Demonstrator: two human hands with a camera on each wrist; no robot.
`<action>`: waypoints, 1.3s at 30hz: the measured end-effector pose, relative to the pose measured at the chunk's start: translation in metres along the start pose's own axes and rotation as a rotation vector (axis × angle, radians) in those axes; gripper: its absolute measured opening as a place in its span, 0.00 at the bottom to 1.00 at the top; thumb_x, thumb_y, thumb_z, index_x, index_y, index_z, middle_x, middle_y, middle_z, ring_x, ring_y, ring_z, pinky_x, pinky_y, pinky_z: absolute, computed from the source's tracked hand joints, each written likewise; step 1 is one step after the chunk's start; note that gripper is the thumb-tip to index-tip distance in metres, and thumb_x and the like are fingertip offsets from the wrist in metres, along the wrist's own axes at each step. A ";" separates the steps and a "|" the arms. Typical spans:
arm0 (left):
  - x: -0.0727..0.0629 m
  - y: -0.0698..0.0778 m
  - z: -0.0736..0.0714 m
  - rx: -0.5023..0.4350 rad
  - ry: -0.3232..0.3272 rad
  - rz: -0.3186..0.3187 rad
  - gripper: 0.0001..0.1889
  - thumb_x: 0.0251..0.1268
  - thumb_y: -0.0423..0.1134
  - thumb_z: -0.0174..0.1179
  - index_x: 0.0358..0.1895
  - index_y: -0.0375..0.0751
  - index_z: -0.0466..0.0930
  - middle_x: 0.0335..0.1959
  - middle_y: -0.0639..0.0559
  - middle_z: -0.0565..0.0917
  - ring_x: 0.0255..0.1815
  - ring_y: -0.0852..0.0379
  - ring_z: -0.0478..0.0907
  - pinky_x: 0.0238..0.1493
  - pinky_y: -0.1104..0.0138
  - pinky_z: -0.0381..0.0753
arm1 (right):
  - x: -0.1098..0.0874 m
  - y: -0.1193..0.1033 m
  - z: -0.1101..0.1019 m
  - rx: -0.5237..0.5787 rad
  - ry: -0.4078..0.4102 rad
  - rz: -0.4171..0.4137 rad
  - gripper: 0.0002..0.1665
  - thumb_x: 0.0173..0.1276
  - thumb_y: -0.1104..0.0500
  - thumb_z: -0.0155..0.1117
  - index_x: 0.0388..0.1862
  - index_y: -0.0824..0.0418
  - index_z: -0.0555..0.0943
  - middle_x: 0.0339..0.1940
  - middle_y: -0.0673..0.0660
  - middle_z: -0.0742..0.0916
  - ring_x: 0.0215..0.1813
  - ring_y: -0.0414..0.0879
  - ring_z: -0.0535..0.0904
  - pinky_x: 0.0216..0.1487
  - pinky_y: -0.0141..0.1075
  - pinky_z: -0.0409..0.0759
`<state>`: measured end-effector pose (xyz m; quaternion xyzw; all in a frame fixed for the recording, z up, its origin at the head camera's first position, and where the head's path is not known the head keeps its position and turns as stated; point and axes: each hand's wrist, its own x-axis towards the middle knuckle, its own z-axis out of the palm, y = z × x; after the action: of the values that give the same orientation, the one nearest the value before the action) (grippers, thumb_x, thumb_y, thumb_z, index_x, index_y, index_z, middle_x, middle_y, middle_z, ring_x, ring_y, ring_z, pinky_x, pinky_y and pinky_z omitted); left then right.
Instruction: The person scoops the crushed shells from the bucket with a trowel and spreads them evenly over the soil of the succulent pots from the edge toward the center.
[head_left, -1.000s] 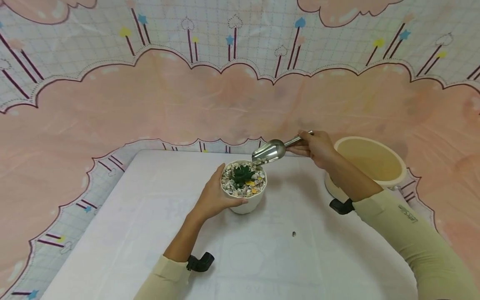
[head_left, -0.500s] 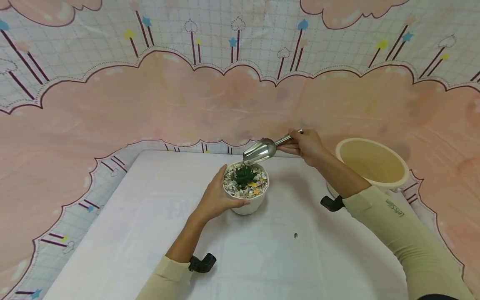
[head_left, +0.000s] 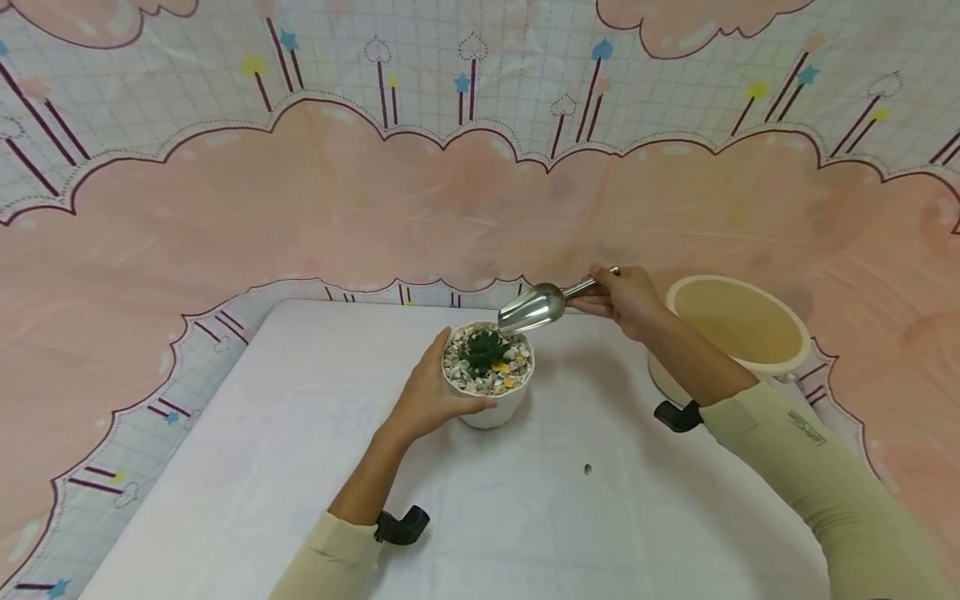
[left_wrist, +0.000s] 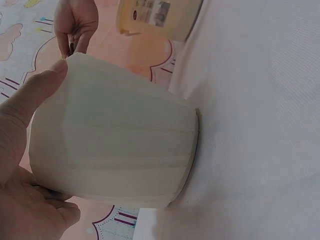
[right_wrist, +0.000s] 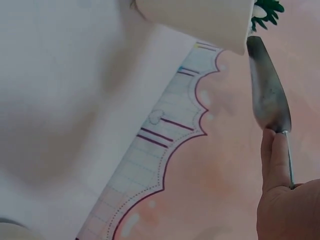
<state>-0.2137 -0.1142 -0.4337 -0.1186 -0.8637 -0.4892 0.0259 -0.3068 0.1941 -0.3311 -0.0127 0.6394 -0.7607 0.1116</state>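
Observation:
A white flower pot (head_left: pixel 495 410) stands on the table, its top covered with pale pebbles (head_left: pixel 468 383) and several yellow ones around a green succulent (head_left: pixel 483 353). My left hand (head_left: pixel 429 393) grips the pot from the left side, thumb at the front near the rim. In the left wrist view the pot's wall (left_wrist: pixel 120 125) fills the middle. My right hand (head_left: pixel 628 302) holds a metal scoop (head_left: pixel 534 308) by its handle. The scoop's lip is tilted down at the pot's back right rim; from the right wrist, the scoop (right_wrist: pixel 270 90) looks close beside the rim.
A cream bucket (head_left: pixel 798 358) stands at the right, behind my right forearm. A small dark speck (head_left: pixel 588 469) lies on the white table (head_left: pixel 525 533). A patterned pink cloth (head_left: pixel 337 200) hangs behind the table's back edge.
The scoop moved left along the pot's back rim, then back right with my right hand. Pebbles seen at its lip a second ago no longer show there. My left hand keeps its hold.

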 end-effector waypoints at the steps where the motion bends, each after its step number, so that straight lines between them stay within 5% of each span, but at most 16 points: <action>1: 0.000 0.000 0.000 -0.003 -0.003 -0.001 0.70 0.45 0.49 0.86 0.85 0.34 0.44 0.83 0.34 0.54 0.82 0.35 0.54 0.75 0.38 0.61 | -0.002 0.001 -0.002 -0.008 0.004 -0.006 0.20 0.88 0.58 0.48 0.56 0.79 0.70 0.35 0.61 0.91 0.38 0.49 0.92 0.49 0.37 0.86; 8: -0.001 0.000 0.000 0.004 -0.013 -0.015 0.71 0.47 0.50 0.85 0.86 0.34 0.40 0.85 0.35 0.50 0.84 0.36 0.50 0.77 0.40 0.56 | -0.024 0.007 -0.021 -0.047 0.039 -0.131 0.17 0.87 0.57 0.51 0.53 0.75 0.72 0.36 0.60 0.92 0.38 0.49 0.92 0.46 0.40 0.87; 16: -0.001 -0.003 -0.001 0.009 0.002 -0.021 0.72 0.45 0.51 0.86 0.86 0.35 0.40 0.85 0.37 0.50 0.84 0.37 0.50 0.77 0.40 0.57 | -0.067 -0.018 -0.059 0.043 0.019 -0.297 0.16 0.83 0.56 0.58 0.48 0.71 0.78 0.40 0.63 0.92 0.40 0.50 0.92 0.45 0.39 0.87; 23: -0.004 -0.007 -0.003 -0.008 0.029 -0.024 0.71 0.45 0.49 0.86 0.86 0.36 0.41 0.85 0.37 0.52 0.84 0.37 0.51 0.77 0.40 0.58 | -0.087 -0.053 -0.104 0.133 0.181 -0.471 0.14 0.77 0.58 0.66 0.45 0.71 0.80 0.37 0.64 0.92 0.38 0.51 0.92 0.40 0.39 0.88; 27: -0.006 -0.008 -0.002 -0.033 0.017 -0.024 0.70 0.47 0.49 0.85 0.86 0.36 0.42 0.85 0.37 0.51 0.84 0.37 0.50 0.77 0.39 0.57 | -0.088 -0.064 -0.132 0.138 0.293 -0.421 0.15 0.74 0.55 0.69 0.44 0.68 0.82 0.34 0.61 0.92 0.35 0.50 0.92 0.36 0.38 0.88; 33: -0.006 -0.004 -0.001 -0.036 -0.003 -0.033 0.70 0.46 0.50 0.85 0.86 0.37 0.43 0.85 0.36 0.52 0.84 0.36 0.50 0.77 0.39 0.57 | -0.085 -0.051 -0.162 0.188 0.358 -0.205 0.12 0.75 0.53 0.69 0.41 0.61 0.84 0.33 0.57 0.92 0.35 0.47 0.92 0.36 0.35 0.88; 39: -0.003 -0.001 -0.001 -0.014 -0.002 -0.020 0.70 0.46 0.51 0.85 0.86 0.37 0.43 0.85 0.37 0.53 0.84 0.37 0.51 0.77 0.39 0.58 | -0.083 -0.048 -0.175 0.315 0.410 -0.222 0.12 0.77 0.55 0.67 0.38 0.63 0.84 0.30 0.59 0.92 0.33 0.49 0.92 0.33 0.37 0.89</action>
<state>-0.2108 -0.1164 -0.4349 -0.1107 -0.8613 -0.4954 0.0196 -0.2613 0.3864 -0.3059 0.0889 0.5172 -0.8449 -0.1035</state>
